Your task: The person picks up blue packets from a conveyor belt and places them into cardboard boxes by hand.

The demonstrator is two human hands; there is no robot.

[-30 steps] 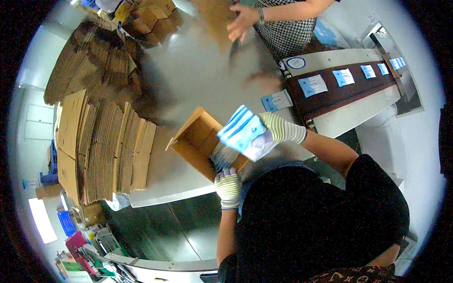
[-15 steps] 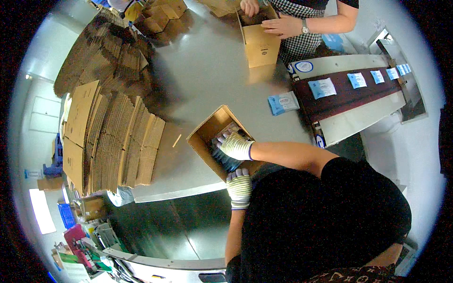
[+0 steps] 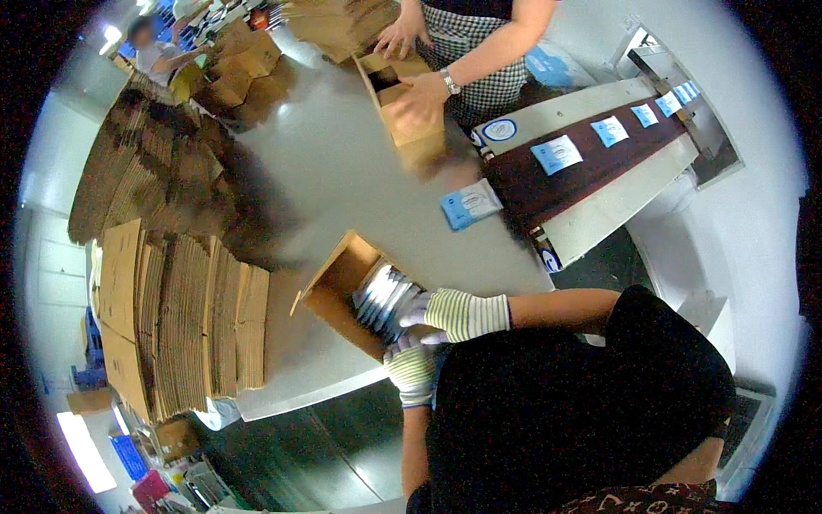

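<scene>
An open cardboard box [image 3: 325, 297] stands on the table in front of me, with a row of blue-and-white soft packets [image 3: 383, 295] standing on edge inside. My left hand [image 3: 408, 370], in a striped knit glove, is closed over the box's near rim, its fingertips at the inner side. My right hand [image 3: 462, 315], in a matching glove, lies across the box's near right edge. Its fingers are stretched out and apart over the nearest packets, and no packet shows in its grasp.
A conveyor [image 3: 591, 163] carries several packets from the right; one packet [image 3: 471, 204] lies on the table [image 3: 317, 171] at its end. Stacked flat cartons [image 3: 184, 317] stand at left. Across the table, a co-worker's hands [image 3: 419, 98] handle another box [image 3: 419, 141].
My right hand has drawn back from deep inside the box to its near edge, uncovering the packets. My left hand stays at the near rim. The view has shifted, and the conveyor's packets have advanced.
</scene>
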